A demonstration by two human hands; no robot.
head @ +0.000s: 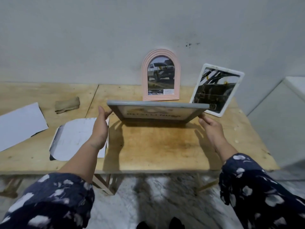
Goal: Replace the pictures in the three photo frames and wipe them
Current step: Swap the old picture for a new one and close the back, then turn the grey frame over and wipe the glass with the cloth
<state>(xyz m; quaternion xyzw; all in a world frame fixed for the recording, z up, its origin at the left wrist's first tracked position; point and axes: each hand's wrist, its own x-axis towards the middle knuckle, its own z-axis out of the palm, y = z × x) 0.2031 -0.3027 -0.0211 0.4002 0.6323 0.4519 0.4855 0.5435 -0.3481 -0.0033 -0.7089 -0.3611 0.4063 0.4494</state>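
A grey rectangular photo frame is held tilted above the middle of the wooden table, its picture side facing down toward me. My left hand grips its left end and my right hand grips its right end. Behind it a pink arched frame with a truck picture stands against the wall. To its right a white rectangular frame with a dark picture leans tilted.
A folded beige cloth lies at the back left. Two white paper sheets lie face down on the left: one near the left edge, one under my left forearm. A white cabinet stands at the right.
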